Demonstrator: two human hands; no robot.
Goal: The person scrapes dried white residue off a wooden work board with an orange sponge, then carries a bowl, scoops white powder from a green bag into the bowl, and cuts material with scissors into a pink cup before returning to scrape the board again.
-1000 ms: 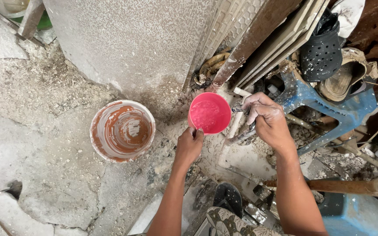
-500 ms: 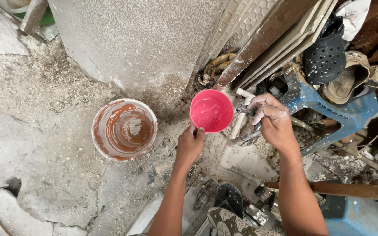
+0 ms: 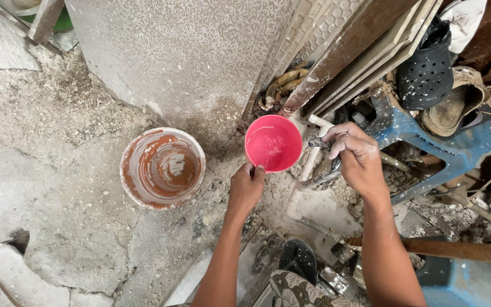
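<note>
My left hand [image 3: 246, 187] grips the near rim of a small pink plastic cup [image 3: 273, 143] that holds a little cloudy liquid. My right hand [image 3: 359, 159] is closed on a metal tap [image 3: 320, 142] fixed to a white pipe [image 3: 303, 176], just right of the cup. A white bucket [image 3: 162, 167] smeared inside with reddish-brown paint stands on the ground to the left of the cup.
Cracked, dusty concrete ground [image 3: 58, 187] spreads to the left. A speckled grey slab [image 3: 188, 51] and tiles [image 3: 365, 40] lean at the back. On the right are a blue plastic stool [image 3: 456, 150], a black clog [image 3: 427, 71], a wooden handle [image 3: 456, 248] and rubble.
The view has shifted slightly. Both hands keep their hold, and the cup stays by the tap.
</note>
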